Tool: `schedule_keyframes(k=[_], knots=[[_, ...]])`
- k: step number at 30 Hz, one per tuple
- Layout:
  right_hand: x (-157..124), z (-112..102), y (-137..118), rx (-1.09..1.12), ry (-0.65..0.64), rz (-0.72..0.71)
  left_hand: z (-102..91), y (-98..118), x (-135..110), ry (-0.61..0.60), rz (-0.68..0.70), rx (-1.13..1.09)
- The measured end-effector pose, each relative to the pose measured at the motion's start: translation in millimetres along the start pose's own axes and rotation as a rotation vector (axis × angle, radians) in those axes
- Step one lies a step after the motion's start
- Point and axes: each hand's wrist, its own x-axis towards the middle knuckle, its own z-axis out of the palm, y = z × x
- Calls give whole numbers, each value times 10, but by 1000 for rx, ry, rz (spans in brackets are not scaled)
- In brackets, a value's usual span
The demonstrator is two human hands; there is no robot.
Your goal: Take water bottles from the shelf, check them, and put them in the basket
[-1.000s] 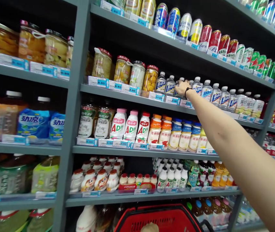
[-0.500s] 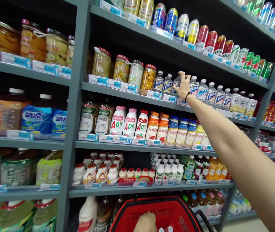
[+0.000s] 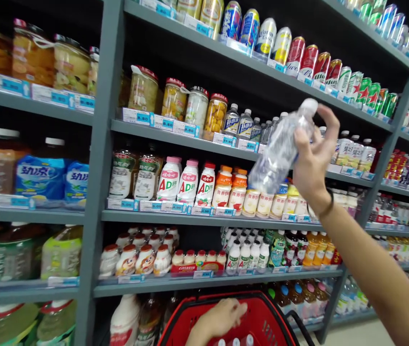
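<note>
My right hand (image 3: 314, 154) is closed on a clear plastic drink bottle (image 3: 276, 149) with a white cap. The bottle is tilted, cap toward the upper right, and a little blurred, in front of the shelves. Low in the view, my left hand (image 3: 224, 315) hovers over a red shopping basket (image 3: 186, 315) with a black rim. Its fingers point right, loosely bent and apart from anything I can see. White bottle caps (image 3: 235, 342) show inside the basket at the lower edge; the bottles under them are mostly cut off.
Grey shelves (image 3: 190, 218) carry fruit jars (image 3: 174, 98), small water bottles (image 3: 245, 124), milk drink bottles (image 3: 189, 180) and beer cans (image 3: 295, 55). A grey upright post (image 3: 102, 158) divides the left bay, where large jars and bottle packs (image 3: 41, 175) stand. Floor shows at lower right.
My right hand has taken the bottle off the middle shelf and drawn it right and nearer to me. My left hand has risen slightly, its fingers now loosened. The view has shifted slightly right.
</note>
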Motion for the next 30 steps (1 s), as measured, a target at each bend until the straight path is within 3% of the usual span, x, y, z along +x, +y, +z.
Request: schedule_keyframes(k=[3,5,7,9,11,13,17,21,24,30], knots=[[-1145,-333,-662,190,-55,246,-54,239,-64,-101,216,-713],[-1916,-508,-944,267,-176,480,-55,379,-167,-183,359,-1001],[-2562,-600,-1063,213,-269,701,-11,456,-270,-220,411,-1082],[-3010,-615,-1037,117,-328,863,68,464,-324,-149,374,-1050],[-3259,-594,-909,106,-381,994,149,428,-315,-30,312,-1024],[-3385,-580,-727,239,-374,1123,204,379,-265,76,258,-1041],[-3670,-635,-415,675,-263,1489,214,321,-158,128,167,-1186],[-4193,-697,-403,1139,-368,1809,197,297,-85,255,131,-1322],[-4515,-698,-487,1346,-327,1886,209,221,-2,303,63,-1388],[-4659,-783,-526,1259,-232,1921,249,45,167,514,-104,-1278]])
